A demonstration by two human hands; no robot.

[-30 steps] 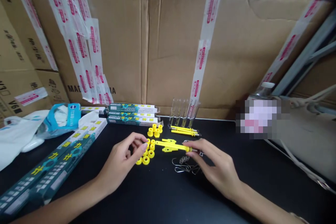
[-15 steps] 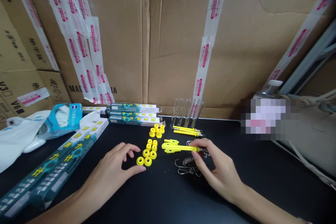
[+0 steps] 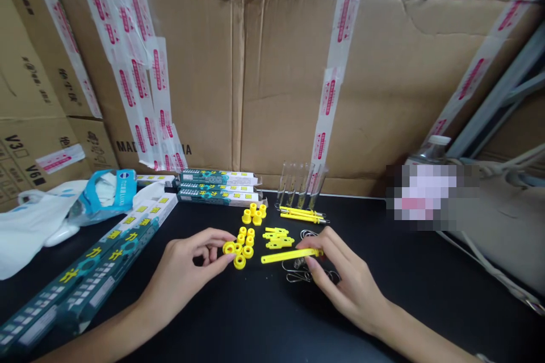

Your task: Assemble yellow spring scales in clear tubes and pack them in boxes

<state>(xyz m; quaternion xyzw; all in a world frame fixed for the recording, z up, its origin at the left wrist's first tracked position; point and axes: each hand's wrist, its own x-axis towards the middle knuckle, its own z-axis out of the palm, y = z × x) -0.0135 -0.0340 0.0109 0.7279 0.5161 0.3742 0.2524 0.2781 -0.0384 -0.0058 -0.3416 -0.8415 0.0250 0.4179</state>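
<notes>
My left hand (image 3: pixel 196 258) pinches a yellow flanged cap (image 3: pixel 229 248) between thumb and fingertips, just above the table. More yellow caps (image 3: pixel 248 252) lie right beside it, and a few (image 3: pixel 254 214) stand farther back. Between the thumb and fingers of my right hand (image 3: pixel 340 281) is a yellow plastic rod (image 3: pixel 283 257), its holed end pointing left toward the caps. Small flat yellow pieces (image 3: pixel 279 242) lie behind the rod. Metal hooks and springs (image 3: pixel 298 277) are partly hidden under the rod and the right hand.
Clear tubes (image 3: pixel 298 187) stand at the back, with finished-looking yellow rods (image 3: pixel 303 215) lying before them. Printed green-white boxes (image 3: pixel 217 195) are stacked behind; long ones (image 3: pixel 106 261) lie left near a blue plastic packet (image 3: pixel 110 193). Cardboard (image 3: pixel 285 79) walls the back. A bottle (image 3: pixel 435 150) stands right.
My left hand has closed on a cap from the front of the group and raised it slightly. The right hand has brought the rod a little nearer, away from the flat pieces.
</notes>
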